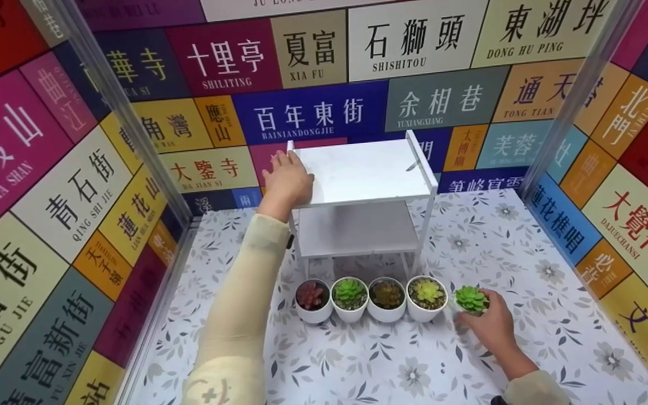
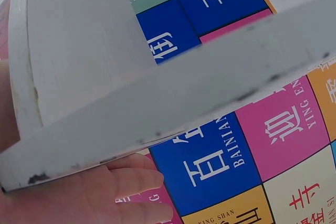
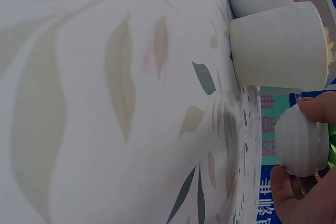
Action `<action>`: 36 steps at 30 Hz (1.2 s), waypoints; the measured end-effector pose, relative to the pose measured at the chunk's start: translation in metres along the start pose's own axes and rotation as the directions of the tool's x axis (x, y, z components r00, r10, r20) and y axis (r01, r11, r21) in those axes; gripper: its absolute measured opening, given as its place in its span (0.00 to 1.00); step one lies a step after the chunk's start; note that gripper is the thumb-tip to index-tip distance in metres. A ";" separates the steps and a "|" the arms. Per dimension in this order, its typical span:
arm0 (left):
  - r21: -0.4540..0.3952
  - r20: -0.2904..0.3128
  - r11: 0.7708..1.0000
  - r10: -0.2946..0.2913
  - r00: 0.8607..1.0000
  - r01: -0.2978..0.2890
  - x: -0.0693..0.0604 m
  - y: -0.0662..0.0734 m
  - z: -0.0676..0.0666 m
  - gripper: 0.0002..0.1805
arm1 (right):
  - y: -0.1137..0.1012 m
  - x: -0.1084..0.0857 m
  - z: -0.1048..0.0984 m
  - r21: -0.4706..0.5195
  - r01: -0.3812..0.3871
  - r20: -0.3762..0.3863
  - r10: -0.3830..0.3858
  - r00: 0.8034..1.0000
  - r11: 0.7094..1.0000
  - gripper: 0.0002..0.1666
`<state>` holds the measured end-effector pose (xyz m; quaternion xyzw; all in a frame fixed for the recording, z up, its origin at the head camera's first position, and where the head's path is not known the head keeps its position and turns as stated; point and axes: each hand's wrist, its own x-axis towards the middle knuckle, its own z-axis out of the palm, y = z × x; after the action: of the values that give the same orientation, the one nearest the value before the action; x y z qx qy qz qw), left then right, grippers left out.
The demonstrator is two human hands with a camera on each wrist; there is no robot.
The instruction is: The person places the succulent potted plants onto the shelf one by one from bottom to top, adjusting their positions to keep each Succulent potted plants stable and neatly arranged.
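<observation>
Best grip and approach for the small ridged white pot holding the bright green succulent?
Probably the outer wall of the ridged white pot, from its open right side, as the right hand pinches it: bright green leaves cover the top and a smooth white pot stands left.

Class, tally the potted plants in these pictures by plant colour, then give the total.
Dark red plant: 1
Green plants: 2, one held in the right hand
Brown plant: 1
Yellow plant: 1
Total: 5
</observation>
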<state>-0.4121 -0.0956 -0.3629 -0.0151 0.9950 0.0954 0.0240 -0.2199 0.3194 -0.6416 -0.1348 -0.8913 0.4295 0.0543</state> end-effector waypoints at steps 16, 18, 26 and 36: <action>0.017 0.014 1.000 -0.016 1.000 0.016 -0.001 -0.001 -0.003 0.45 | -0.015 0.004 -0.006 0.091 0.054 -0.126 -0.042 0.991 0.994 0.45; 0.017 0.011 1.000 -0.010 1.000 0.010 -0.001 -0.001 -0.003 0.45 | -0.018 0.004 -0.007 0.095 0.055 -0.129 -0.042 0.991 0.994 0.45; 0.013 0.014 1.000 -0.002 1.000 0.002 -0.001 0.000 -0.001 0.45 | -0.029 0.001 -0.009 0.100 0.063 -0.128 -0.050 0.991 0.993 0.44; 0.008 -0.005 1.000 0.005 1.000 -0.005 -0.002 0.000 0.000 0.45 | -0.038 -0.004 -0.009 0.086 0.082 -0.114 -0.072 0.991 0.993 0.44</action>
<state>-0.4103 -0.0958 -0.3630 -0.0129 0.9955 0.0914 0.0214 -0.2212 0.3024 -0.6063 -0.1215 -0.8711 0.4588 0.1264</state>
